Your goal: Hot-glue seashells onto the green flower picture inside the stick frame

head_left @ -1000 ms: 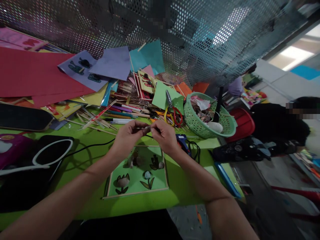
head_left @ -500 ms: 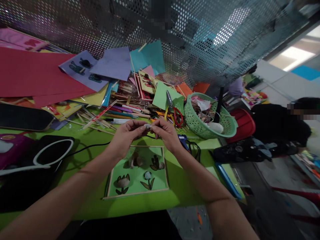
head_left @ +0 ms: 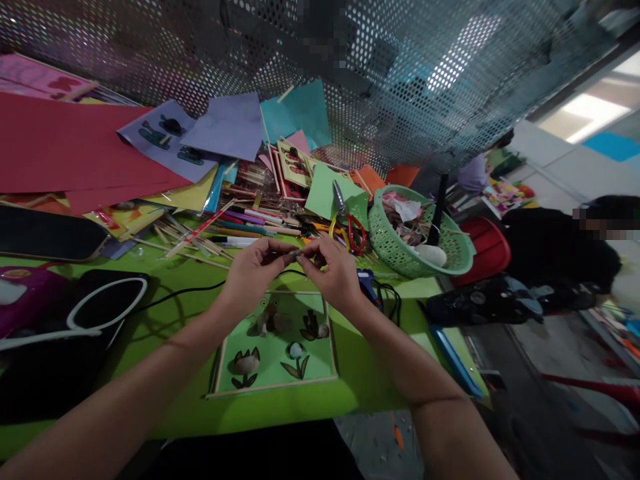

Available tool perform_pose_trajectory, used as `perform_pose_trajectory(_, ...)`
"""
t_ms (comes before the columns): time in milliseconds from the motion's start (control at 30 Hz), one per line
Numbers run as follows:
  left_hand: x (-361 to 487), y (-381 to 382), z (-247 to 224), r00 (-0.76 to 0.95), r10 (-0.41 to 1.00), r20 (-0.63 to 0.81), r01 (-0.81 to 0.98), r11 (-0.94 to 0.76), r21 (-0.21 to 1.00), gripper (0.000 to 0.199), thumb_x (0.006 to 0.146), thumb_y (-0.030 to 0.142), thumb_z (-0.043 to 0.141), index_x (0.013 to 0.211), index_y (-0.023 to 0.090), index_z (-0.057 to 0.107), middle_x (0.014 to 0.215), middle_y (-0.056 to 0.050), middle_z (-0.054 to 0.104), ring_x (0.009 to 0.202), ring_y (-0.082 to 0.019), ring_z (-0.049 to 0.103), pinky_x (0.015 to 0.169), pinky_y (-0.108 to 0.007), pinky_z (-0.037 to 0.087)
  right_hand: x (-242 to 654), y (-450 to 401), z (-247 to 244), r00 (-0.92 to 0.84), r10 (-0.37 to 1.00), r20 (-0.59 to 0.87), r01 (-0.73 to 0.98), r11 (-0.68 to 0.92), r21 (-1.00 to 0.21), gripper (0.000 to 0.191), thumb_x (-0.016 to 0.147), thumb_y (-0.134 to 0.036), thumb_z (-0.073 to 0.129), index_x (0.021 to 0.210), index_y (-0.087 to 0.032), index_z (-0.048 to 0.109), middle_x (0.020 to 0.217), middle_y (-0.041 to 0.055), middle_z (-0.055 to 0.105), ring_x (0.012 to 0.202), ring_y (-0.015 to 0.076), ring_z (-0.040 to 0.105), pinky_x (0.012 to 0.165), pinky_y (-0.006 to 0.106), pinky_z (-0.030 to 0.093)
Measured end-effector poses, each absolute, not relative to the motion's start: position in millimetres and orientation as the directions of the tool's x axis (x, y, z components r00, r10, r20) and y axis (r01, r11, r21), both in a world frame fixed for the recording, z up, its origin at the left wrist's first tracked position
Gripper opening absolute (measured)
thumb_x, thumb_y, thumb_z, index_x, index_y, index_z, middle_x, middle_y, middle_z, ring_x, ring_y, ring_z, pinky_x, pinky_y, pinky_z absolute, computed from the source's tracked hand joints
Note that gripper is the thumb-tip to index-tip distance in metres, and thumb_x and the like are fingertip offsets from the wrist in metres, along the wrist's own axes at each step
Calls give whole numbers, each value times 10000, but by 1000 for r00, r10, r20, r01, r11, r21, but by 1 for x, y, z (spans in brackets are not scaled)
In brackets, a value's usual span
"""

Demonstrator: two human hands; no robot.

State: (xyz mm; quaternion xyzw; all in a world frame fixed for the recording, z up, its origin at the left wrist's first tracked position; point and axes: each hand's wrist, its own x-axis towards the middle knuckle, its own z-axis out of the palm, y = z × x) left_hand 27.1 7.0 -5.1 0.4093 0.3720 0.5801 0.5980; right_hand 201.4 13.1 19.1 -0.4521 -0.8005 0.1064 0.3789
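Four figures [head_left: 247, 363] are in place on the framed green card [head_left: 270, 352], lying on the counter [head_left: 373, 373]. One small grey piece [head_left: 297, 253] is off it, pinched between my left fingers [head_left: 277, 262] and right fingers [head_left: 311, 265], beyond its far edge.

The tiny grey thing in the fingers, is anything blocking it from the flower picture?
Only the black cord shows between the tiny grey thing and the flower picture; it seems to lie on the table, not blocking.

The fingers of both the left hand [head_left: 254, 270] and right hand [head_left: 334, 270] pinch a small grey piece [head_left: 296, 253]; below them, a framed green picture [head_left: 275, 363] lies on the counter [head_left: 370, 383].
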Motion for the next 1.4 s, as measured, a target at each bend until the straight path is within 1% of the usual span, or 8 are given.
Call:
perform_pose_trajectory(233,28,7,-5,58,998,24,-365,-1,931,333,644,397,925,842,182,765,850,-34,779,836,-157,695,829,-284,552,203,10,20,-377,731,569,694,630,-350,137,980,-248,593,864,-207,654,805,29,704,765,168,638,705,281,458)
perform_pose_trajectory(500,29,6,-7,53,999,-2,-340,20,940,350,611,378,948,836,181,767,864,-39,786,839,-165,701,816,-286,557,202,10,14,-442,656,612,777,620,-104,142,930,-165,540,813,-212,604,783,44,705,731,183,638,671,297,438)
perform_pose_trajectory(667,29,5,-1,106,992,-68,-446,108,888,390,560,360,975,819,169,756,866,-39,789,822,-147,715,834,-269,571,202,11,17,-314,726,612,732,596,-331,144,856,-150,550,729,-220,549,741,16,679,696,155,619,653,275,438)
perform_pose_trajectory(833,27,6,0,154,983,-97,-494,162,855,377,583,331,965,842,160,752,854,-52,790,784,-155,730,830,-292,594,201,13,22,-172,897,407,542,431,-721,109,821,-216,601,719,-216,561,676,-21,611,618,125,548,608,261,438)
perform_pose_trajectory(967,24,8,-3,155,983,-96,-494,161,854,379,604,342,952,863,157,745,877,-66,790,788,-160,731,835,-305,597,205,17,29,-139,961,239,305,271,-913,121,832,-298,636,768,-209,586,656,-36,594,546,104,517,530,241,421)
perform_pose_trajectory(1067,23,8,-3,139,988,-70,-469,128,874,365,639,354,935,877,159,740,892,-67,787,800,-157,725,826,-298,591,208,20,33,-187,967,171,256,216,-942,208,863,-402,660,831,-201,617,731,-19,644,532,91,522,510,234,413)
perform_pose_trajectory(1233,26,6,-2,92,996,4,-435,36,900,311,680,336,918,885,177,745,918,-49,784,860,-152,714,847,-272,574,209,19,32,-305,940,156,461,289,-839,404,947,-573,570,795,-199,583,700,-30,554,578,101,478,533,238,349)
perform_pose_trajectory(1400,27,6,-5,94,995,36,-389,4,921,309,692,362,911,887,182,753,935,-58,788,877,-167,711,856,-283,572,206,18,27,-418,889,187,563,415,-714,371,988,-451,534,709,-216,468,653,-39,454,628,127,416,566,255,288)
